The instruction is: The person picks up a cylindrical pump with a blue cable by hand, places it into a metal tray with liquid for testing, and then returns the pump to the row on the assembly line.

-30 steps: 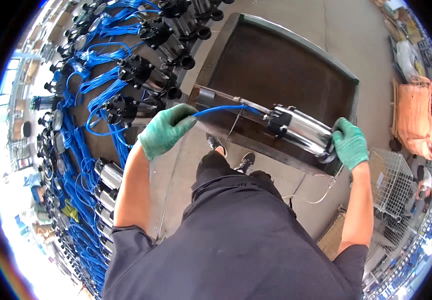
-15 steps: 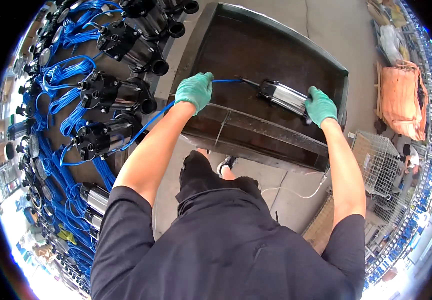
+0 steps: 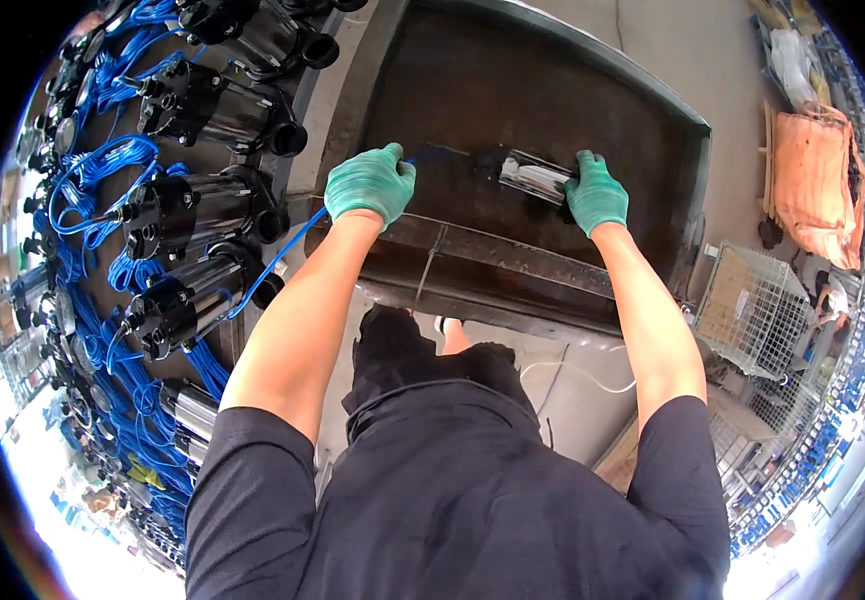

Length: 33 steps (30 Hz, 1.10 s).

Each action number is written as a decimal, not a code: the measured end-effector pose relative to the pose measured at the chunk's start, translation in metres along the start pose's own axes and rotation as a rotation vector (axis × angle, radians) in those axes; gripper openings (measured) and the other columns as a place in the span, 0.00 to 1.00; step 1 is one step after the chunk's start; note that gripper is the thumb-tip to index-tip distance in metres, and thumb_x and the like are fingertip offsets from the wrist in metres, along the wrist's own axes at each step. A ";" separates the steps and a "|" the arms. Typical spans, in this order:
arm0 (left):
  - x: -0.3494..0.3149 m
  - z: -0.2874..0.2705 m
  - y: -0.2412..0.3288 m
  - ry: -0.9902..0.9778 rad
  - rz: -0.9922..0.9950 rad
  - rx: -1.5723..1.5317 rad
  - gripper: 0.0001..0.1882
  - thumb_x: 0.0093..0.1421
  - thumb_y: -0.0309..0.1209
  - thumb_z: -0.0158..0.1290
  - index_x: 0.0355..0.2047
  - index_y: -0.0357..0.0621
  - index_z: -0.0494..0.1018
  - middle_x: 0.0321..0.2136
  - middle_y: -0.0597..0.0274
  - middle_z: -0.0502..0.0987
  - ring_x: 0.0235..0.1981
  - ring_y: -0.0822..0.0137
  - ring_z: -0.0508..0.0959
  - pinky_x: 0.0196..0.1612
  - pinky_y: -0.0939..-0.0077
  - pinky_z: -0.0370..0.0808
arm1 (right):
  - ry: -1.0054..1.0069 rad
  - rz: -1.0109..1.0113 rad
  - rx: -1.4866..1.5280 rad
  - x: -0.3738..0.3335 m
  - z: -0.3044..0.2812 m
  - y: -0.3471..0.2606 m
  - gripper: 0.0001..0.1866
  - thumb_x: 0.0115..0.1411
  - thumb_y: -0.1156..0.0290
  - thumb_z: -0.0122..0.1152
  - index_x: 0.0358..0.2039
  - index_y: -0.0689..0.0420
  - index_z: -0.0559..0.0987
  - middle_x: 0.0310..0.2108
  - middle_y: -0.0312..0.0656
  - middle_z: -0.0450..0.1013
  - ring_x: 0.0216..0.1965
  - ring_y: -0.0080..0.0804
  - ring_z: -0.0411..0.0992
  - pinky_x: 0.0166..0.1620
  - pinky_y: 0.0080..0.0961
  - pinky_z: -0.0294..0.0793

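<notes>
My left hand (image 3: pixel 370 187), in a green glove, is closed around a blue cable (image 3: pixel 297 240) over the near left part of a dark metal tank (image 3: pixel 687 110). The cable trails down left toward the pumps there. My right hand (image 3: pixel 597 192), gloved alike, grips the right end of a silver and black submersible pump (image 3: pixel 535 177). The pump lies tilted inside the tank, apparently in dark liquid. Only its shiny middle shows clearly; its left end is dim and its right end is hidden by my hand.
At left, several black and silver pumps (image 3: pixel 192 212) with coiled blue cables (image 3: pixel 107 165) lie in a row. A crossbar (image 3: pixel 512 250) spans the tank's near side. To the right stand a wire cage (image 3: pixel 752 310) and an orange wrapped bundle (image 3: pixel 817 185).
My right hand has moved left with the pump, and less of the pump shows above the dark surface. My left hand has shifted slightly left, still holding the cable.
</notes>
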<state>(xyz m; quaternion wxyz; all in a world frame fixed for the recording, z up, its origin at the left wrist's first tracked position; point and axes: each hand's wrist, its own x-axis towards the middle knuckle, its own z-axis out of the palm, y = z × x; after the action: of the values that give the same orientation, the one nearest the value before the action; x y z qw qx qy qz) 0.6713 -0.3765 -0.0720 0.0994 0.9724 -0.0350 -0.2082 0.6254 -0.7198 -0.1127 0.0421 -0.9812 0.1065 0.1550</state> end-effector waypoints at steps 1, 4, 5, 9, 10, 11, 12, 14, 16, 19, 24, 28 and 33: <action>0.001 0.000 0.001 -0.007 -0.006 0.002 0.15 0.65 0.44 0.50 0.43 0.51 0.79 0.37 0.53 0.84 0.41 0.47 0.83 0.46 0.52 0.79 | -0.001 0.001 0.004 0.001 0.003 0.000 0.28 0.65 0.62 0.61 0.64 0.50 0.70 0.64 0.48 0.68 0.52 0.54 0.78 0.52 0.46 0.79; 0.003 0.002 0.003 -0.022 -0.015 0.022 0.15 0.65 0.45 0.50 0.42 0.51 0.79 0.36 0.53 0.84 0.41 0.46 0.83 0.45 0.51 0.79 | 0.039 -0.004 0.040 0.002 0.011 0.001 0.27 0.65 0.63 0.61 0.64 0.50 0.70 0.63 0.49 0.69 0.50 0.54 0.78 0.51 0.47 0.79; 0.004 0.003 0.004 -0.024 -0.011 0.026 0.15 0.65 0.45 0.50 0.42 0.51 0.79 0.36 0.53 0.84 0.41 0.46 0.83 0.45 0.51 0.79 | 0.061 0.002 0.056 0.001 0.012 0.001 0.26 0.65 0.64 0.60 0.63 0.49 0.71 0.63 0.49 0.70 0.50 0.55 0.78 0.51 0.47 0.79; 0.002 0.004 0.006 -0.025 -0.021 0.028 0.14 0.66 0.45 0.50 0.39 0.52 0.80 0.35 0.50 0.84 0.40 0.43 0.82 0.45 0.49 0.78 | 0.118 -0.082 0.092 -0.018 -0.006 0.012 0.24 0.65 0.64 0.57 0.62 0.49 0.72 0.63 0.46 0.70 0.50 0.55 0.78 0.52 0.48 0.79; 0.003 0.002 0.007 -0.032 -0.024 0.028 0.14 0.66 0.45 0.49 0.39 0.52 0.80 0.35 0.49 0.84 0.40 0.43 0.82 0.45 0.49 0.78 | 0.125 -0.097 0.153 -0.029 -0.016 0.021 0.23 0.65 0.64 0.56 0.61 0.50 0.73 0.64 0.46 0.70 0.51 0.54 0.78 0.53 0.47 0.78; 0.003 0.001 0.007 -0.030 -0.020 0.035 0.14 0.66 0.45 0.49 0.39 0.52 0.80 0.35 0.49 0.84 0.40 0.43 0.82 0.45 0.49 0.78 | 0.230 -0.103 0.163 -0.041 -0.018 0.029 0.23 0.65 0.64 0.57 0.60 0.50 0.74 0.61 0.46 0.73 0.51 0.52 0.78 0.53 0.45 0.79; 0.002 -0.001 0.006 -0.038 -0.045 0.057 0.15 0.65 0.45 0.49 0.40 0.52 0.80 0.36 0.50 0.84 0.41 0.43 0.82 0.46 0.50 0.79 | 0.239 -0.081 0.186 -0.053 -0.024 0.040 0.22 0.65 0.65 0.57 0.59 0.51 0.75 0.59 0.47 0.74 0.51 0.51 0.78 0.53 0.44 0.79; 0.002 0.001 0.008 -0.024 -0.065 0.075 0.16 0.65 0.45 0.48 0.41 0.53 0.81 0.37 0.50 0.85 0.42 0.44 0.83 0.47 0.51 0.79 | 0.269 -0.015 0.223 -0.076 -0.035 0.075 0.20 0.65 0.66 0.57 0.57 0.52 0.76 0.54 0.49 0.77 0.51 0.52 0.78 0.53 0.43 0.78; 0.003 0.003 0.010 -0.019 -0.055 0.080 0.17 0.65 0.45 0.48 0.43 0.54 0.82 0.37 0.50 0.85 0.42 0.44 0.83 0.48 0.51 0.79 | 0.333 0.035 0.239 -0.094 -0.023 0.127 0.17 0.65 0.68 0.57 0.54 0.54 0.78 0.52 0.51 0.78 0.50 0.53 0.78 0.53 0.43 0.78; 0.004 0.004 0.013 -0.024 -0.056 0.093 0.17 0.66 0.46 0.48 0.44 0.55 0.82 0.38 0.50 0.85 0.43 0.44 0.83 0.48 0.51 0.79 | 0.341 0.145 0.355 -0.108 0.007 0.192 0.15 0.65 0.66 0.59 0.51 0.54 0.79 0.47 0.52 0.80 0.48 0.56 0.78 0.50 0.43 0.78; 0.006 0.010 0.011 -0.006 -0.090 0.095 0.17 0.66 0.48 0.49 0.45 0.56 0.81 0.39 0.50 0.84 0.44 0.44 0.82 0.50 0.51 0.79 | 0.335 0.428 0.338 -0.106 0.027 0.188 0.17 0.70 0.53 0.55 0.48 0.50 0.80 0.42 0.54 0.81 0.44 0.61 0.78 0.47 0.50 0.77; 0.004 0.008 0.015 -0.019 -0.118 0.115 0.17 0.66 0.48 0.49 0.45 0.57 0.82 0.41 0.49 0.84 0.46 0.42 0.82 0.50 0.50 0.79 | 0.225 0.496 0.266 -0.104 0.020 0.187 0.19 0.71 0.50 0.51 0.48 0.50 0.80 0.43 0.55 0.80 0.46 0.62 0.77 0.49 0.52 0.76; 0.005 0.008 0.018 -0.008 -0.136 0.113 0.16 0.65 0.48 0.51 0.43 0.58 0.82 0.40 0.49 0.84 0.45 0.42 0.81 0.50 0.51 0.79 | 0.160 0.506 0.226 -0.103 0.018 0.186 0.22 0.71 0.48 0.47 0.49 0.50 0.81 0.43 0.57 0.80 0.47 0.62 0.77 0.50 0.53 0.76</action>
<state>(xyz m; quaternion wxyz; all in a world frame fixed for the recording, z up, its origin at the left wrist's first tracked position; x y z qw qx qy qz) 0.6723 -0.3961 -0.0775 0.0296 0.9758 0.0189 -0.2160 0.4829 -0.8786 -0.1071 0.1024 -0.9217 0.3675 0.0697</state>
